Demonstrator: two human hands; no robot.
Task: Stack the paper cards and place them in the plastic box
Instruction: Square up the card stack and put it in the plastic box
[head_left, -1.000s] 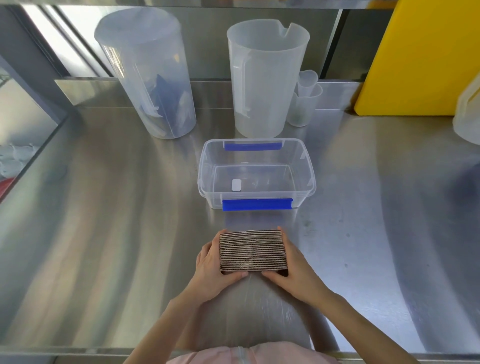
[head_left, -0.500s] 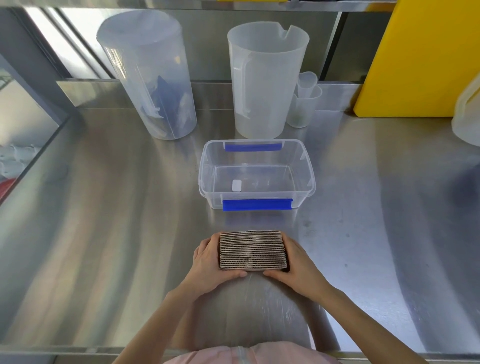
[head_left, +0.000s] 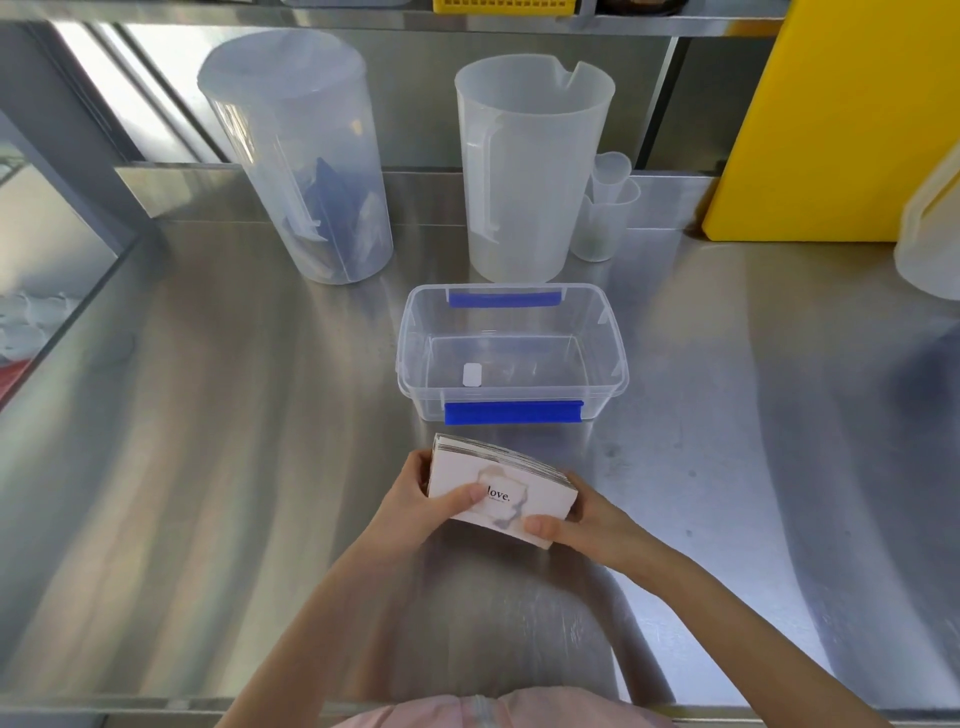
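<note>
A thick stack of paper cards (head_left: 501, 486) is held between both hands just above the steel counter, tilted so its white top face with the word "love." shows. My left hand (head_left: 415, 501) grips the stack's left end, thumb on top. My right hand (head_left: 587, 525) grips the right end, thumb on the near corner. The clear plastic box (head_left: 511, 392) with blue clips stands open directly beyond the stack, holding only a small white label on its floor.
Behind the box stand a lidded clear pitcher (head_left: 301, 171), an open measuring jug (head_left: 524, 166) and small nested cups (head_left: 605, 213). A yellow board (head_left: 831, 119) leans at the back right, with a white container (head_left: 930, 228) at the right edge. The steel counter (head_left: 208, 441) drops off at left.
The stack stood on edge on the counter, card edges facing up. Both hands have now lifted and tipped it toward me, so the printed top face shows.
</note>
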